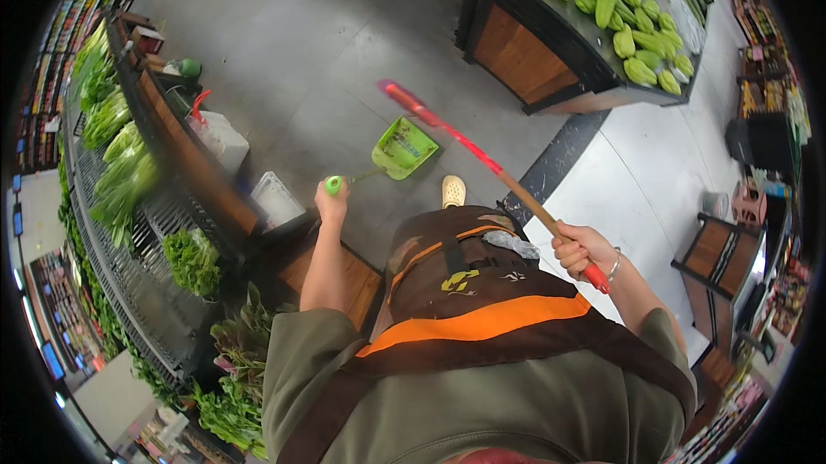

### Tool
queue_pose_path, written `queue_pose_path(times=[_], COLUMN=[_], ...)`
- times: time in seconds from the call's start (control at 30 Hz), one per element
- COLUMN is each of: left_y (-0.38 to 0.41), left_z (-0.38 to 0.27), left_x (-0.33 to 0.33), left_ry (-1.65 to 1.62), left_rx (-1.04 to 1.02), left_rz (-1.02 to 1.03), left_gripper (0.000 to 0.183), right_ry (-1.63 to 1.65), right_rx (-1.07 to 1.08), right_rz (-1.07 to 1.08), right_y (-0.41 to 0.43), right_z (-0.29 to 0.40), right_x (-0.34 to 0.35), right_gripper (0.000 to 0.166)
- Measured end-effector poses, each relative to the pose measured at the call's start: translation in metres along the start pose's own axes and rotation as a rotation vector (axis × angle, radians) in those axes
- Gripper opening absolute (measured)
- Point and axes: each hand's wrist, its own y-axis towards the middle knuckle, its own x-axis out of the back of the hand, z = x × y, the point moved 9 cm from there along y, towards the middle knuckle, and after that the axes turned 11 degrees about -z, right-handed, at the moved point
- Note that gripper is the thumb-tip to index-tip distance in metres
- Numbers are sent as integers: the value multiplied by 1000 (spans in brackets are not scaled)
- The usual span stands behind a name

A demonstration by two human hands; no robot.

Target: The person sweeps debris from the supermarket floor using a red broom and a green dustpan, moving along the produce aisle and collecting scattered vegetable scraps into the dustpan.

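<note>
My left hand (332,204) is closed around the green-tipped handle of a long-handled dustpan (405,149). Its green pan is low over the grey floor, and dark bits of debris lie inside. My right hand (584,251) grips the wooden shaft of a broom (474,153) near its red end cap. The broom's shaft is red farther down and slants away to the upper left. Its head (401,96) is blurred and lies beyond the pan; whether it touches the floor I cannot tell.
Leafy greens (129,180) fill a slatted produce rack on the left. A white foam box (222,141) and a white crate (276,199) stand beside it. Chayotes (635,25) lie on a dark, wood-panelled stand (526,54) at upper right. A wood-panelled counter (719,264) is at right.
</note>
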Motion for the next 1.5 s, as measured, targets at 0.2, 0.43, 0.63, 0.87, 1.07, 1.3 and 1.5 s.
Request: queue_pose_path(times=[0.2,0.43,0.63,0.87,1.07,1.3,1.5], left_y=[5,6,47,122,190,250,273], left_z=[-22,-51,-44,-14,-16,-35,-51], left_x=[55,116,148,168,182,181,165], left_ry=[-42,-140,-136,-150,-107,-128,-182], left_rx=[83,230,239,296,381,347,406], left_rz=[-158,-382,-487,-553,-515,-545,-669], left_gripper=[21,23,18,18,18,20,24], right_ry=[242,520,522,585,433,-21,154], right_rx=[-39,-10,-210,-362,-168,378,273], right_rz=[6,-58,109,418,419,-105,-245], right_y=[18,116,143,149,166,208,276], right_z=[79,136,111,182,254,365,489], right_x=[-7,-121,-285,-451,-462,-454,-495], right_gripper=[35,33,35,30,31,30,38])
